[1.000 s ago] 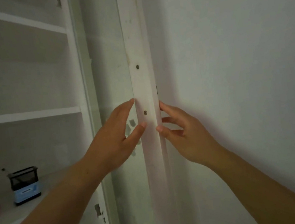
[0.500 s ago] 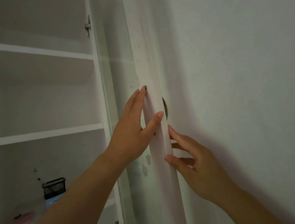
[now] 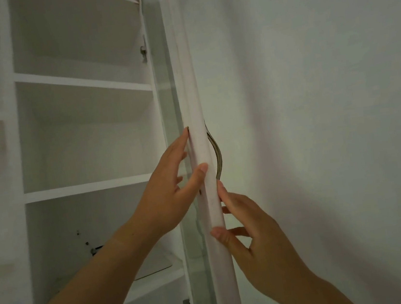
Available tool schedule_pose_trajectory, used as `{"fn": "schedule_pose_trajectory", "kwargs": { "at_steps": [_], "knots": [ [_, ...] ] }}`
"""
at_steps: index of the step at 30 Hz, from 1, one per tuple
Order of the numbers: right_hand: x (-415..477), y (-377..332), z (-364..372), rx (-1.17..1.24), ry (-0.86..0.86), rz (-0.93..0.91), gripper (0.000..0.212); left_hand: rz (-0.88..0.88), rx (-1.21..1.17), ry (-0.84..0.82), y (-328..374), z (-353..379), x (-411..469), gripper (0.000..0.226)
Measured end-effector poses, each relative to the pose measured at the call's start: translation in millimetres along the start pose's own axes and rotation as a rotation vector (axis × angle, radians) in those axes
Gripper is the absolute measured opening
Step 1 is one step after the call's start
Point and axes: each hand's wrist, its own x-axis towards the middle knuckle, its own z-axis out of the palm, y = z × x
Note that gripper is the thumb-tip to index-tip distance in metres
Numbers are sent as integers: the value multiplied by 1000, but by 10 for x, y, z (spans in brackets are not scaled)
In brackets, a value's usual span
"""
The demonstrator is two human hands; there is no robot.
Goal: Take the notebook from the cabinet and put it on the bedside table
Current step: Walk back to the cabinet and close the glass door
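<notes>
The white cabinet door [image 3: 197, 101] stands open and edge-on in the middle of the view, with a curved metal handle [image 3: 217, 156] on its right face. My left hand [image 3: 166, 194] lies on the door's inner face, thumb on the edge. My right hand [image 3: 253, 241] sits lower, just below the handle, with its thumb on the edge and its fingers on the outer face. The open cabinet [image 3: 92, 187] shows white shelves. No notebook is visible; my left forearm covers much of the lower shelf.
A pale flat sheet [image 3: 155, 266] lies on the lower shelf [image 3: 159, 280] behind my left arm. A plain white wall [image 3: 328, 111] fills the right side, close to the door. Hinges [image 3: 142, 50] show on the cabinet's frame.
The view has swung left and up, so more shelves show. The door handle has come into sight. The black-and-blue box and pink item on the lower shelf are now hidden behind my left arm.
</notes>
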Motion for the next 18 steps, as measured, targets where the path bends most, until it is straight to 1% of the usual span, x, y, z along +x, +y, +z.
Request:
{"fn": "schedule_pose_trajectory", "kwargs": {
  "at_steps": [3, 8, 12, 15, 18],
  "knots": [
    [11, -188, 233, -102, -12, -1, 56, -4, 8, -9, -120, -301, -101, 64],
    [58, -498, 679, -133, 24, 22, 50, 3, 47, -13, -255, -830, -285, 68],
    [112, -746, 1030, -204, 55, 23, 56, 18, 72, -33, -351, -1188, -396, 69],
    [135, -886, 1226, -198, 50, 29, 61, 26, 77, -37, -446, -1414, -450, 67],
    [135, -947, 1348, -133, 71, 45, 57, 11, 104, -57, -556, -1579, -508, 72]
  ]
}}
